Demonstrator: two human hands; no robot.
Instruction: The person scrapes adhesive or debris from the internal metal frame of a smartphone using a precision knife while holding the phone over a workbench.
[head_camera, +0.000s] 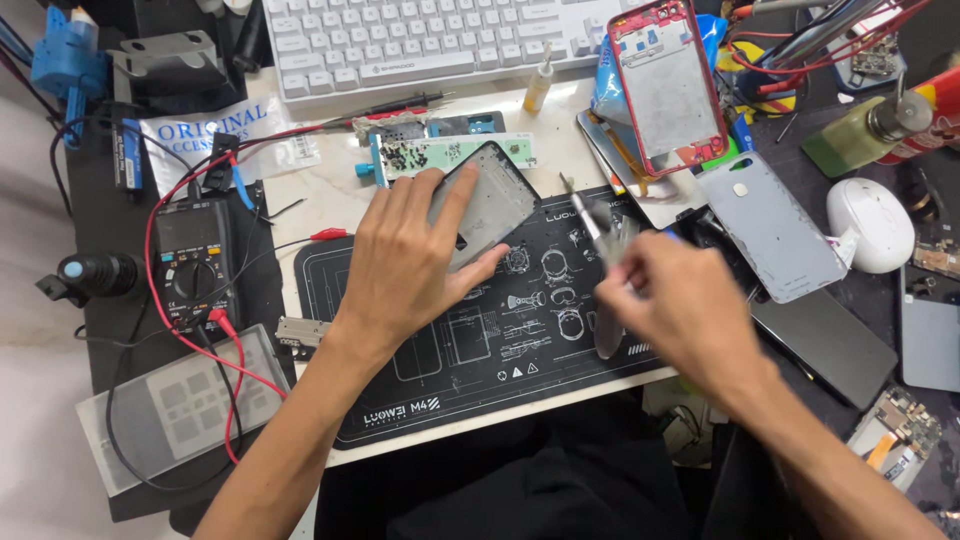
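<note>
phone frame pinned down, tweezers at the ready

cluttered with repair gear, the tabletop (300, 205) carries a black work mat (480, 340) printed with white outlines. on the mat's upper part lies a dark phone frame (487, 203), tilted, its grey inner face up. the left hand (405, 262) lies flat over the frame's lower half, fingers spread and thumb along its lower edge, pressing it to the mat rather than gripping it. the right hand (680, 310) hovers just beside it to the right, closed on thin metal tweezers (592, 228) whose tips point up and left; motion blurs them, so what they carry, if anything, cannot be told.

judging by the layout, the phone is already well stripped: the frame looks bare, with no screen or board visible in it, and a pale circuit strip (455, 152) lies just above it. a red phone chassis (668, 85) and a grey back cover (770, 235) rest apart at the right. reassembly looks not yet begun.

a multimeter (195, 262) with red leads sits at the left, a white keyboard (420, 40) at the top.
</note>
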